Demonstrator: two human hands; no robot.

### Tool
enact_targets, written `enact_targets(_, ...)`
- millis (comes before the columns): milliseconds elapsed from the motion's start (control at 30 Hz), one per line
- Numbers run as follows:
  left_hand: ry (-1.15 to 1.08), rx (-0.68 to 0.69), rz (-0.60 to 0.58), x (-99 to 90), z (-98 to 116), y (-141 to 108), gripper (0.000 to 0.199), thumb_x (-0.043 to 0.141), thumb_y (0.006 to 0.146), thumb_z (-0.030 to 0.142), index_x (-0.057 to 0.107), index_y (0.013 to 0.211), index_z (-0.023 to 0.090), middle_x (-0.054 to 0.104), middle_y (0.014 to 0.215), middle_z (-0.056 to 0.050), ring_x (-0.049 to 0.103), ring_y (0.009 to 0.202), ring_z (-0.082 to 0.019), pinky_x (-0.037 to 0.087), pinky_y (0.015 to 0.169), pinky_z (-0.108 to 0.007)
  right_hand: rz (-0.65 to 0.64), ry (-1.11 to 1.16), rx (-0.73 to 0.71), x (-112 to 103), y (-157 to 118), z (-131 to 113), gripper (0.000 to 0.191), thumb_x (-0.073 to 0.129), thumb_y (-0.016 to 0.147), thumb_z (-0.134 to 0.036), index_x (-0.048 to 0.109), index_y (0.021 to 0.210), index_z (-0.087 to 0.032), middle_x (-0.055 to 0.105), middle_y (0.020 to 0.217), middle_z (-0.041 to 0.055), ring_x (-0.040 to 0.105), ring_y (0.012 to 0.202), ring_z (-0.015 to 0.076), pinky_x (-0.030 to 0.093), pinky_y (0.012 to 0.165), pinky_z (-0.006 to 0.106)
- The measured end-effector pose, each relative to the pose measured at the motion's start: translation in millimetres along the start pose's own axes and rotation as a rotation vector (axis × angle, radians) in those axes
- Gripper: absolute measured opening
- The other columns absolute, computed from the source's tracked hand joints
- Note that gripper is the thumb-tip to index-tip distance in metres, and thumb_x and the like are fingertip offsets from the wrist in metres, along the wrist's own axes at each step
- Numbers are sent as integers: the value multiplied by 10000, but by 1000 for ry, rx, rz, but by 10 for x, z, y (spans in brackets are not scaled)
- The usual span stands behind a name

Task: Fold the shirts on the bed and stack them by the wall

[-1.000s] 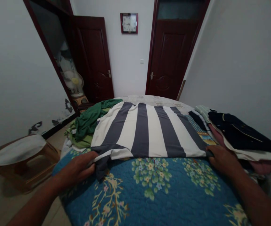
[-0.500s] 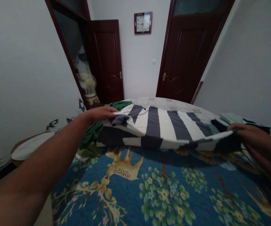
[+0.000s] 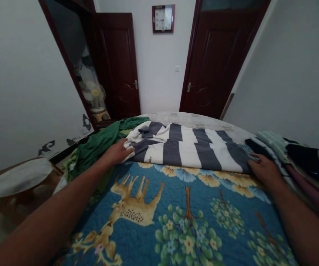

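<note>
A grey and white striped cloth (image 3: 187, 147) lies across the far part of a blue patterned bed cover (image 3: 176, 192), with one part folded over the rest. My left hand (image 3: 119, 150) is at its left end, thumb and fingers apart, touching the edge of the cloth. At the right end, my right hand (image 3: 261, 166) has its fingers closed on the cloth's corner. A small bunched grey piece of the cloth (image 3: 145, 133) stands up near the left end.
Green clothing (image 3: 98, 146) is heaped at the left edge. Folded clothes (image 3: 303, 159) are stacked at the right. A stool (image 3: 20, 177) stands at the lower left. Two dark red doors and a wall clock (image 3: 163, 18) are at the back.
The near edge of the striped cloth, raised before, now lies flat on the bed cover. Both hands have come down, and the left hand's fingers have spread. The view has tilted down slightly.
</note>
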State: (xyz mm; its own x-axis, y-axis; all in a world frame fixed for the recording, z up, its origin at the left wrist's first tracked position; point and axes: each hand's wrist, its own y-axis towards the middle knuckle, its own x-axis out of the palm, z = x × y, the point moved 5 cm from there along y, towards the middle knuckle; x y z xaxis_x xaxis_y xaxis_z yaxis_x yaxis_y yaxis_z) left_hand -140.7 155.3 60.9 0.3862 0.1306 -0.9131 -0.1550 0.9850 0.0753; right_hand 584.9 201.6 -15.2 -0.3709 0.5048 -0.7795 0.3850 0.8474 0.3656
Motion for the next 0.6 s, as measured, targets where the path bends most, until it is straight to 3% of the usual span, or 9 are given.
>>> enact_targets(167,141,87,147,75,-23,-81,609,461,1048,447,541,1584,169,793,1125,-130,739,1032,-304,527,933,-367,70,44,-136,-58,-248,-331,513,506,917,-400,793,1280,-179,810,1198,151,753,1086,312,581,1005,447)
enact_targets(300,19,56,220,-60,-76,-39,558,411,1088,421,569,1556,159,754,1266,-112,689,1072,-251,521,980,-348,126,90,-161,-86,-272,-432,439,471,952,-357,814,1172,-194,822,1163,128,753,1075,286,584,1003,406)
enact_targets(400,-46,-12,209,-181,-121,-26,507,442,1076,411,637,1463,148,744,1245,-77,654,1042,-227,522,921,-314,156,78,-165,-160,-280,-445,424,468,966,-340,815,1163,-195,823,1150,127,755,1059,289,578,1002,406)
enact_targets(600,-190,-43,94,-309,-177,-194,421,518,1011,386,710,1274,118,736,926,-23,621,874,-199,466,729,-261,118,-62,-174,-477,-391,-383,439,463,983,-323,814,1206,-184,819,1158,140,755,1064,298,567,1010,410)
